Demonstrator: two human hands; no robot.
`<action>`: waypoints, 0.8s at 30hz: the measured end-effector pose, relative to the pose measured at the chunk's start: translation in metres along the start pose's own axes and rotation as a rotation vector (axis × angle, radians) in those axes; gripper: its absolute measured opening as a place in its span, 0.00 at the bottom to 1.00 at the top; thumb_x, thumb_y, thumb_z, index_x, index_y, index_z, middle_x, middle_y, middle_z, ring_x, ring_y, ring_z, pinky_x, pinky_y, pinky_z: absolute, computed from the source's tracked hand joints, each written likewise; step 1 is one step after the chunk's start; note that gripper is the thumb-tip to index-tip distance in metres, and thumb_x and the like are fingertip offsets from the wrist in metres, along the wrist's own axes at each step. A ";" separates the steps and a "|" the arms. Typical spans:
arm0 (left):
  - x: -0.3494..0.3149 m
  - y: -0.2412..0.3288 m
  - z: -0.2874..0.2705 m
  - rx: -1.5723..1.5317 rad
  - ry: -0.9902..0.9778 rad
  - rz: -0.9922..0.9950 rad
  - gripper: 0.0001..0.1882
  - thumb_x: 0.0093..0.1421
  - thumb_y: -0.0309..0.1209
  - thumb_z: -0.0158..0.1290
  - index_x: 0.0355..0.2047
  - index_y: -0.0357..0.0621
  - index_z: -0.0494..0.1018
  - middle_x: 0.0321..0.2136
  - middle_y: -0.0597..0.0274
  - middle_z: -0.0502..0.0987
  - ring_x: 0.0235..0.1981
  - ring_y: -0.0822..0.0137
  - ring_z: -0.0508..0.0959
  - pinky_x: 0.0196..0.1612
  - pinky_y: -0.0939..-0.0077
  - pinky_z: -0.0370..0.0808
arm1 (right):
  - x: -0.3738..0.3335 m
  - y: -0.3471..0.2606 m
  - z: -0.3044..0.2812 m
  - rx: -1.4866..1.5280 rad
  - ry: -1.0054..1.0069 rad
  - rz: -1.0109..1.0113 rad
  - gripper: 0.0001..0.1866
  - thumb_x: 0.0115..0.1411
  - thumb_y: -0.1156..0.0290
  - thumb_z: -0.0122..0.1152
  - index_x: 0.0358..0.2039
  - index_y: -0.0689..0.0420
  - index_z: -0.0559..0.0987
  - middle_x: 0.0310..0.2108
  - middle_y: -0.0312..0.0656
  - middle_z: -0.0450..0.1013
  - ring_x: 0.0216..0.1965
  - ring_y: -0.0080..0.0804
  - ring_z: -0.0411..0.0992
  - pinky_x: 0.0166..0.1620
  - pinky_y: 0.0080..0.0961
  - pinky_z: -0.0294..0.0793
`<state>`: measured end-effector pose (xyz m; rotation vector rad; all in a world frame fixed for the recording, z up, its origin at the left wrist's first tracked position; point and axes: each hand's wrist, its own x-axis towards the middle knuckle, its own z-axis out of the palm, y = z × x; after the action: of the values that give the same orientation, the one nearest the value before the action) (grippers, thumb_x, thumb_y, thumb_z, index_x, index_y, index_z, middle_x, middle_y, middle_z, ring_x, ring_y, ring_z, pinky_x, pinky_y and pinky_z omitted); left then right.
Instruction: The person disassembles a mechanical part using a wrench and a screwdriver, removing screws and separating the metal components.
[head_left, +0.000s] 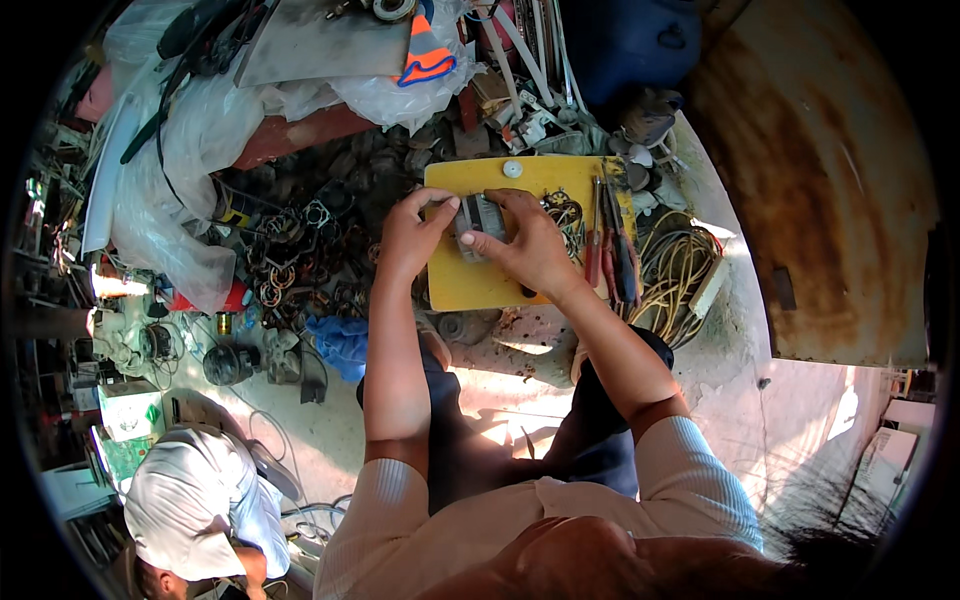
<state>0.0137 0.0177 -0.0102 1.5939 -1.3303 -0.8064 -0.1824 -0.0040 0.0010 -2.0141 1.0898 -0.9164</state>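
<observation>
Over the yellow board (460, 290), both my hands are closed about a small grey block-shaped part (482, 222) with a dark band; its exact kind cannot be made out. My left hand (408, 235) grips its left side, thumb and fingertips at the upper edge. My right hand (535, 245) has the thumb across the part's front and the fingers behind its right side. Just right of this hand lies a tangle of thin wires (565, 212). Red-handled screwdrivers (593, 250) and pliers (624, 270) lie along the board's right side. A white round piece (512, 169) rests at the far edge.
Coiled yellowish cable (680, 285) sits right of the board. Dark metal scrap (300, 235) is heaped to the left, near a blue cloth (340, 345). Clear plastic sheeting (180, 170) and a blue drum (630, 45) are farther off. Another person (200, 500) bends down at lower left.
</observation>
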 end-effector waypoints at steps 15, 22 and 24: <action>0.008 -0.003 0.010 -0.090 -0.007 -0.221 0.21 0.63 0.41 0.55 0.43 0.32 0.74 0.35 0.56 0.80 0.37 0.69 0.78 0.41 0.73 0.72 | -0.010 -0.004 0.020 -0.153 0.123 -0.051 0.36 0.49 0.58 0.70 0.54 0.65 0.71 0.49 0.52 0.69 0.49 0.51 0.71 0.52 0.39 0.69; 0.004 0.000 0.001 -0.221 -0.063 -0.223 0.18 0.63 0.40 0.55 0.41 0.36 0.76 0.36 0.64 0.78 0.38 0.75 0.74 0.42 0.78 0.70 | -0.011 -0.004 0.018 -0.167 0.135 -0.053 0.36 0.49 0.57 0.70 0.54 0.65 0.71 0.49 0.53 0.69 0.49 0.51 0.71 0.53 0.40 0.69; 0.006 -0.007 0.005 -0.229 -0.027 -0.219 0.17 0.63 0.38 0.55 0.40 0.34 0.76 0.35 0.61 0.79 0.38 0.74 0.75 0.42 0.77 0.71 | -0.012 -0.004 0.019 -0.158 0.133 -0.059 0.35 0.49 0.57 0.70 0.54 0.64 0.70 0.49 0.53 0.69 0.49 0.51 0.71 0.53 0.40 0.69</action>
<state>0.0132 0.0109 -0.0183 1.5649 -1.0507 -1.0763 -0.1702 0.0120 -0.0088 -2.1485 1.2139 -1.0359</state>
